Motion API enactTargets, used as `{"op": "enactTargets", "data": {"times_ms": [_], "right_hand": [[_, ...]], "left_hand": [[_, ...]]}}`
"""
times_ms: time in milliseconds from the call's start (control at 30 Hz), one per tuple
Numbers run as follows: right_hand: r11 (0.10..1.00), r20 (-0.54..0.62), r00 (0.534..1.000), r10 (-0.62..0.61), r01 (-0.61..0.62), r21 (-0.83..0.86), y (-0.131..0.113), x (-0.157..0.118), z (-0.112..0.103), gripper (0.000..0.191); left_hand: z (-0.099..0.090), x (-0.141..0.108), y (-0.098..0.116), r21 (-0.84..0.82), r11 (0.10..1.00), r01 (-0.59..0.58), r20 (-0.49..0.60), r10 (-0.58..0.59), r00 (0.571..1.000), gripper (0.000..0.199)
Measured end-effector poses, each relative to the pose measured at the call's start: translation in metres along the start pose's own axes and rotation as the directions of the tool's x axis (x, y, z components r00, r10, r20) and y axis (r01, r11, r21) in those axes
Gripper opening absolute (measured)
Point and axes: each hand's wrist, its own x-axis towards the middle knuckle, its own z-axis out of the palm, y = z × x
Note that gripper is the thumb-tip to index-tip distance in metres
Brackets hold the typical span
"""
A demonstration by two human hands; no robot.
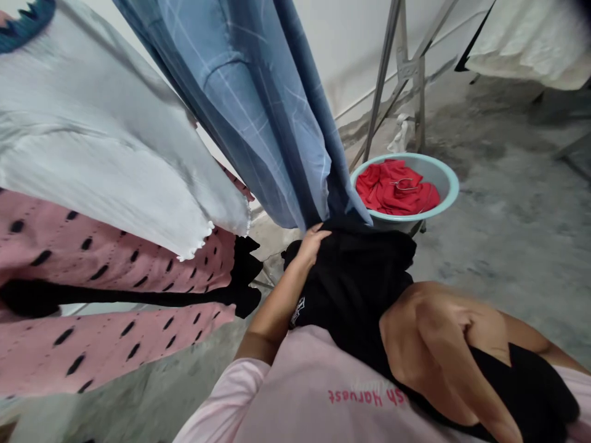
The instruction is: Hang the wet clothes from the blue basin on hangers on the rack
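Observation:
A black garment (355, 277) with a small white print near its left edge is spread in front of my pink shirt. My left hand (314, 243) grips its upper left part, thumb and fingers closed on the cloth. On the right, large and close to the camera, my right hand (434, 344) is bent around the same black cloth, part of which hangs beyond it at the lower right. Just above my left hand, the lower end of a blue checked garment (263, 111) hangs down close to the black cloth.
A light blue basin (450, 184) holds red cloth (392, 187) beside a metal rack (419, 98). At the left hang a pale garment (101, 166) and a pink one (152, 332) with black marks. White fabric (530, 46) hangs at the upper right, above the grey floor (521, 240).

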Motion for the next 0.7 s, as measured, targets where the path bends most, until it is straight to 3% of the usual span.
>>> {"op": "enactTargets", "data": {"times_ms": [67,100,133,167,200,233,267,333,367,400,467,533,600,633,700], "right_hand": [[0.997,0.017,1.000,0.018,-0.017,-0.079,-0.008,0.000,0.003,0.018],[0.996,0.007,0.999,-0.038,0.038,-0.076,-0.008,-0.001,0.004,0.016],[0.991,-0.055,0.991,-0.125,0.122,-0.055,-0.007,-0.001,0.005,0.015],[0.978,-0.188,0.960,-0.207,0.202,-0.046,-0.004,-0.002,0.006,0.019],[0.966,-0.378,0.889,-0.257,0.251,-0.067,-0.001,-0.005,0.006,0.025],[0.960,-0.580,0.766,-0.277,0.253,-0.124,0.003,-0.008,0.005,0.029],[0.960,-0.745,0.606,-0.279,0.191,-0.204,0.008,-0.012,0.004,0.033],[0.935,-0.909,0.304,-0.285,-0.121,-0.334,0.016,-0.024,-0.003,0.039],[0.882,-0.931,0.209,-0.300,-0.310,-0.354,0.019,-0.030,-0.007,0.043],[0.807,-0.935,0.168,-0.313,-0.473,-0.355,0.023,-0.036,-0.011,0.051],[0.649,-0.934,0.204,-0.294,-0.675,-0.352,0.028,-0.044,-0.019,0.073],[0.533,-0.933,0.308,-0.188,-0.766,-0.360,0.030,-0.047,-0.023,0.086],[0.456,-0.924,0.377,-0.063,-0.813,-0.363,0.027,-0.047,-0.024,0.074],[0.433,-0.927,0.372,-0.034,-0.831,-0.349,0.025,-0.047,-0.025,0.060],[0.443,-0.951,0.293,-0.098,-0.843,-0.305,0.019,-0.048,-0.025,0.037]], "left_hand": [[-0.006,-0.024,0.028,-0.141,0.967,-0.212,-0.115,0.197,0.974,0.032],[-0.010,-0.038,0.039,-0.203,0.933,-0.299,-0.172,0.266,0.948,0.032],[-0.013,-0.051,0.049,-0.260,0.891,-0.372,-0.223,0.319,0.921,0.033],[-0.017,-0.063,0.057,-0.310,0.849,-0.428,-0.270,0.353,0.896,0.033],[-0.020,-0.075,0.063,-0.349,0.815,-0.462,-0.303,0.369,0.879,0.031],[-0.023,-0.084,0.068,-0.373,0.789,-0.488,-0.329,0.379,0.865,0.029],[-0.025,-0.092,0.072,-0.381,0.772,-0.509,-0.344,0.392,0.853,0.026],[-0.024,-0.101,0.078,-0.355,0.750,-0.558,-0.331,0.458,0.825,0.028],[-0.022,-0.103,0.080,-0.329,0.734,-0.595,-0.300,0.516,0.802,0.033],[-0.019,-0.104,0.081,-0.304,0.706,-0.639,-0.246,0.590,0.769,0.039],[-0.011,-0.105,0.083,-0.266,0.622,-0.736,-0.079,0.747,0.660,0.053],[-0.004,-0.107,0.082,-0.174,0.545,-0.820,0.066,0.837,0.543,0.055],[-0.003,-0.111,0.082,0.052,0.469,-0.881,0.117,0.874,0.472,0.044],[-0.004,-0.113,0.082,0.205,0.409,-0.889,0.117,0.892,0.437,0.036],[-0.007,-0.117,0.083,0.475,0.230,-0.849,0.146,0.931,0.334,0.020]]}}
